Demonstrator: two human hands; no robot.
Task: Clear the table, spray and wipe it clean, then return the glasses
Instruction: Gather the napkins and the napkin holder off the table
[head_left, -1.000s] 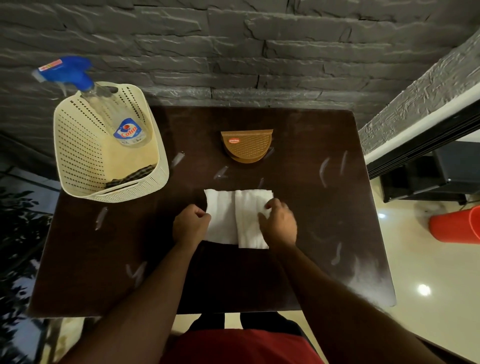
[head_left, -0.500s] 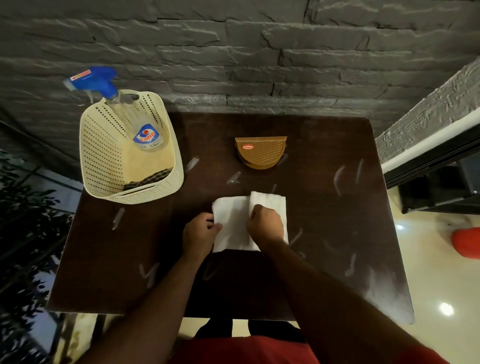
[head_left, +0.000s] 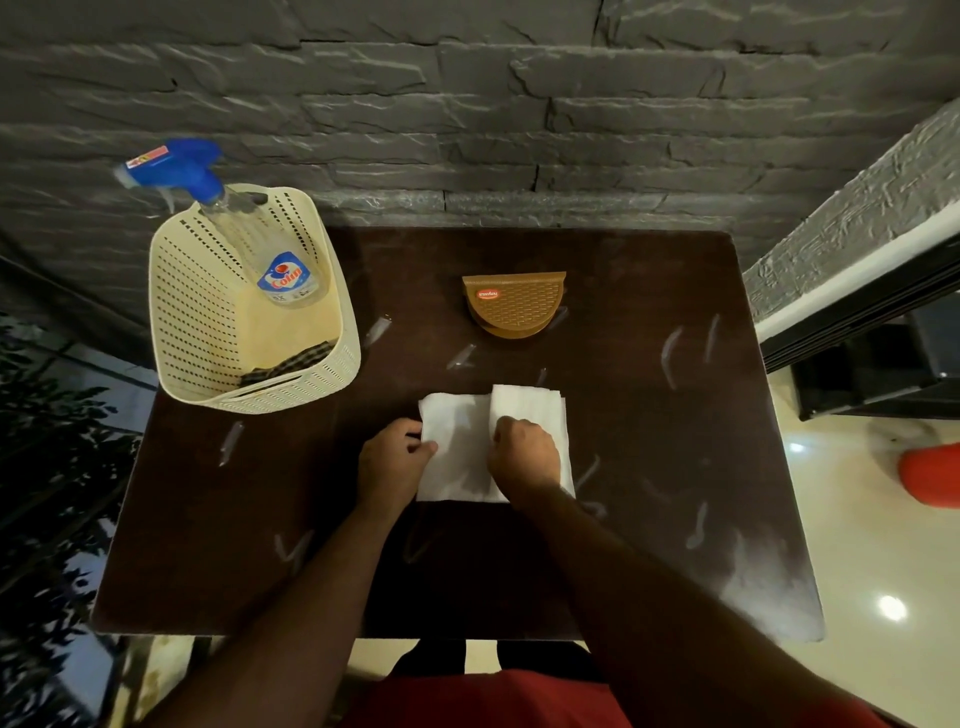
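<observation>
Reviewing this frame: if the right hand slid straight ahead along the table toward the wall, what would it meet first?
Probably the brown holder, past the white tissue that the right hand holds; depth is hard to judge.

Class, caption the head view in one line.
Both hands fold white tissue on dark table.

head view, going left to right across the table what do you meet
Cream perforated plastic basket holding the clear spray bottle with blue trigger → left hand → white folded paper napkin → right hand. The brown woven-look napkin holder sits farther back, overlapping these columns.
</observation>
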